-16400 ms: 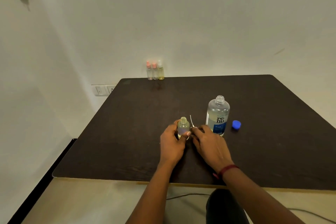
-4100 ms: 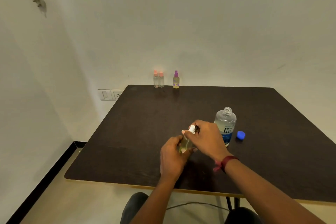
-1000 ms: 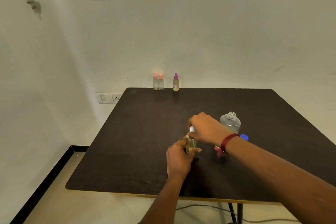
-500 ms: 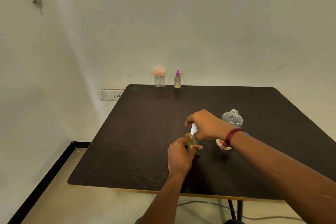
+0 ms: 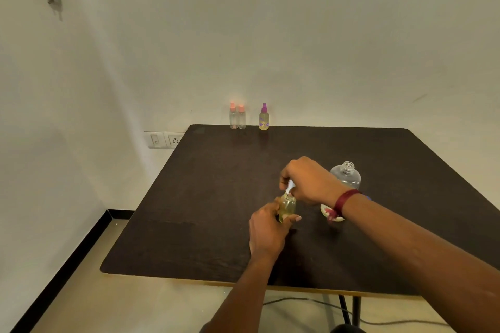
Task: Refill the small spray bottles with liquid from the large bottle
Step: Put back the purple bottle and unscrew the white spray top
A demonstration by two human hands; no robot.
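The left hand wraps its fingers and thumb round the body of a small spray bottle, a rounded, see-through container filled with pale yellow liquid, and holds it upright just above or on the table; which of the two cannot be told. The right hand arches over it from above, and its fingertips pinch the white spray head seated at the bottle's neck. A dark red woven band circles the right wrist. Just behind that wrist stands the large bottle, clear plastic with sloping round shoulders and a threaded, uncapped neck; its lower part is hidden by the arm. All of this sits toward the near right of the table, a dark brown top with a matte, faintly grained surface, rounded corners and a light edge strip. At the far edge, against the pale wall, a pair of slim clear bottles with peach caps stand touching each other, and near them, to the right, a yellowish bottle with a purple spray top. A white socket plate is fixed to the wall left of the table.
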